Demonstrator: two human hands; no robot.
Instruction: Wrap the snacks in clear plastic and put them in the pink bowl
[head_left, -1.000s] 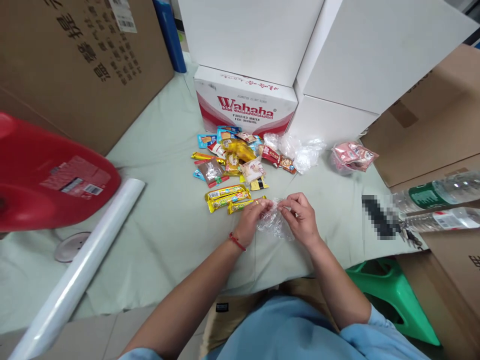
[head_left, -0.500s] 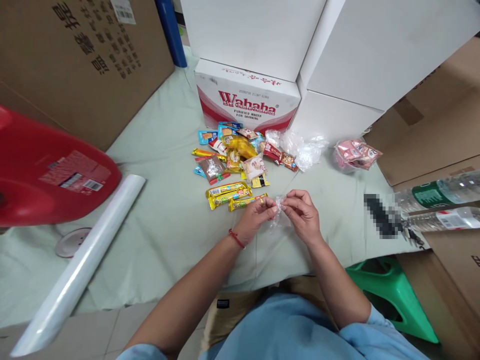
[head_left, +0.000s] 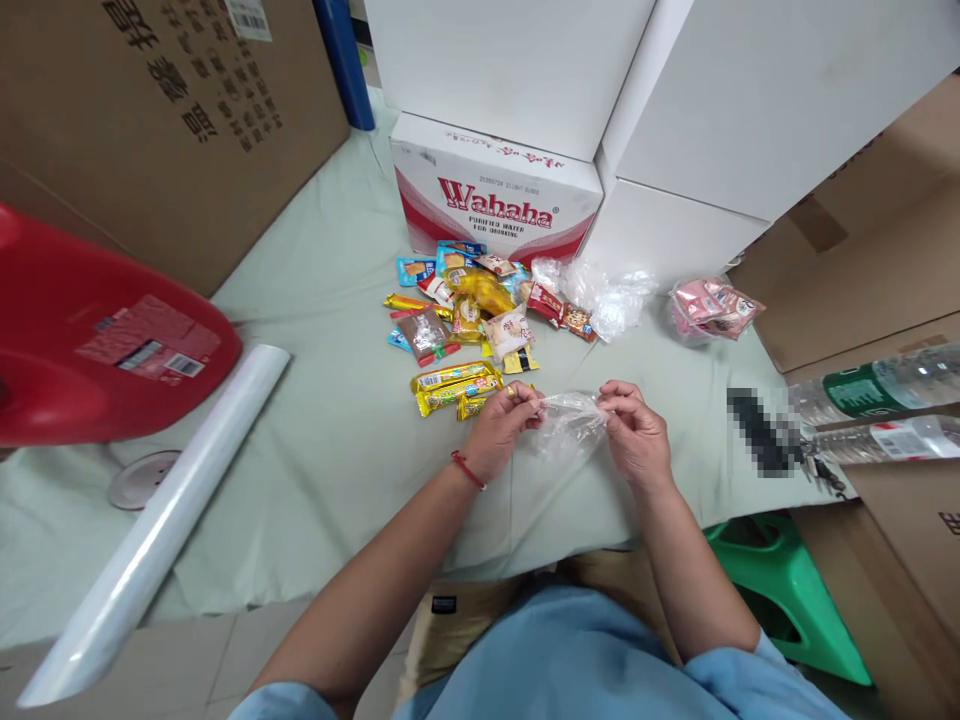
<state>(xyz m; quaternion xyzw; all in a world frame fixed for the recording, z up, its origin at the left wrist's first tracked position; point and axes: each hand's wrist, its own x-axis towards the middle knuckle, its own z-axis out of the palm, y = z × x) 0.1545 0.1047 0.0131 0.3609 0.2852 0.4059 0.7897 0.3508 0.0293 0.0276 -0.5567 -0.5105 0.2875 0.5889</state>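
Observation:
A clear plastic bag (head_left: 568, 422) is stretched between both my hands just above the pale green cloth. My left hand (head_left: 500, 427) pinches its left edge, fingers closed. My right hand (head_left: 636, 432) pinches the right edge, fingers closed too. Just beyond my left hand lie three yellow snack bars (head_left: 454, 385). Further back sits a heap of small wrapped snacks (head_left: 472, 305) in blue, yellow, red and white wrappers.
Crumpled clear bags (head_left: 600, 292) and a filled pink snack bag (head_left: 712, 305) lie at the back right. A Wahaha carton (head_left: 495, 195), white and brown boxes ring the cloth. A roll of clear film (head_left: 161, 520), a red tub (head_left: 97, 340), water bottles (head_left: 877, 400) and a green stool (head_left: 787, 595) are nearby.
My hands have drawn apart, spreading the bag open and wide; before, it was bunched between close-set fingers. My right hand shifted right.

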